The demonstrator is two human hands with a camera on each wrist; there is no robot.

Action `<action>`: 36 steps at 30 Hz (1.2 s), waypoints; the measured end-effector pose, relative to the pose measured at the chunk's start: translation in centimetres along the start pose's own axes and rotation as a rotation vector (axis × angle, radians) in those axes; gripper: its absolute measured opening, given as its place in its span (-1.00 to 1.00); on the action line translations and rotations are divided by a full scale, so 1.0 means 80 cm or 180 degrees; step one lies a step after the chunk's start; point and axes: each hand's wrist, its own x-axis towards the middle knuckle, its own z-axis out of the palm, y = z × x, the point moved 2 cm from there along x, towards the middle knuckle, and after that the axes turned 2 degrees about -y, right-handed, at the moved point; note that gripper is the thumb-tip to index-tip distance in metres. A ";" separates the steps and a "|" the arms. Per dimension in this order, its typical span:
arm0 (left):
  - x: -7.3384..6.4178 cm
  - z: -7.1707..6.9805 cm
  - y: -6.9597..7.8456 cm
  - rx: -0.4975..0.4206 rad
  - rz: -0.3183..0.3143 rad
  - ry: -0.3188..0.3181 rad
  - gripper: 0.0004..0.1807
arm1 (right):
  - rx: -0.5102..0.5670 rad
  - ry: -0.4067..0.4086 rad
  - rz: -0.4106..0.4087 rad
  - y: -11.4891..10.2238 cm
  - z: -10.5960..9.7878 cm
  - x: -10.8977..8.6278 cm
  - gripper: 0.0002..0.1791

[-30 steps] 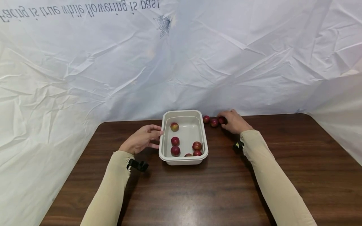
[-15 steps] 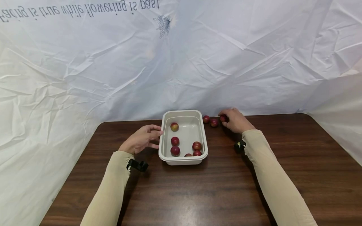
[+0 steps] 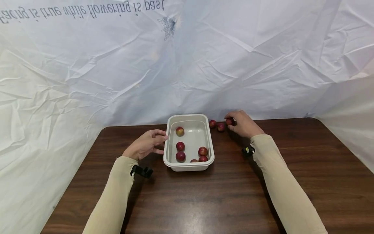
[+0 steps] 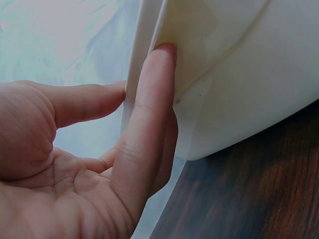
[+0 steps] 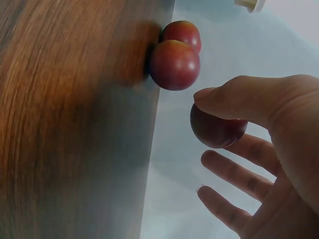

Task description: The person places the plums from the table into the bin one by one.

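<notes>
Above the far table edge, my right hand [image 3: 243,124] pinches a dark red plum [image 3: 230,121] between thumb and fingers. In the right wrist view that plum [image 5: 217,127] hangs apart from the tabletop, its top partly hidden by the thumb. Two more plums lie to its left, a nearer plum [image 3: 221,127] and a farther plum [image 3: 212,123]. An off-white plastic box [image 3: 189,165] stands mid-table with several plums inside. My left hand [image 3: 147,144] holds the box's left rim; in the left wrist view the thumb touches the rim [image 4: 132,74] and a finger lies under it.
The brown wooden table [image 3: 193,198] reaches back to a wrinkled white cloth [image 3: 233,65] hanging behind it. The two loose plums sit close by the box's far right corner. A black wrist strap [image 3: 142,171] is on the left sleeve.
My right hand has drawn a plum away from the other two and raised it slightly. The left hand and the box have stayed in place.
</notes>
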 end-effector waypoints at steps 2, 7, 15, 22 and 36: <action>0.001 0.000 -0.001 0.0004 0.0002 -0.0009 -0.48 | -0.0022 0.0029 -0.0023 -0.002 -0.001 -0.001 -0.59; 0.001 0.000 -0.002 0.0008 0.0011 -0.0015 -0.48 | -0.0070 0.0116 -0.0093 -0.010 -0.004 -0.002 -0.61; 0.000 0.000 -0.001 0.0014 -0.0002 -0.0009 -0.47 | -0.0104 0.0122 -0.0125 -0.025 -0.010 -0.002 -0.61; 0.001 0.001 0.001 0.0007 -0.0010 0.0007 -0.48 | -0.0092 0.0048 -0.0062 -0.037 -0.020 -0.006 -0.58; 0.000 0.001 0.001 0.0003 -0.0007 0.0005 -0.48 | -0.0058 0.0162 -0.0271 -0.066 -0.031 -0.013 -0.62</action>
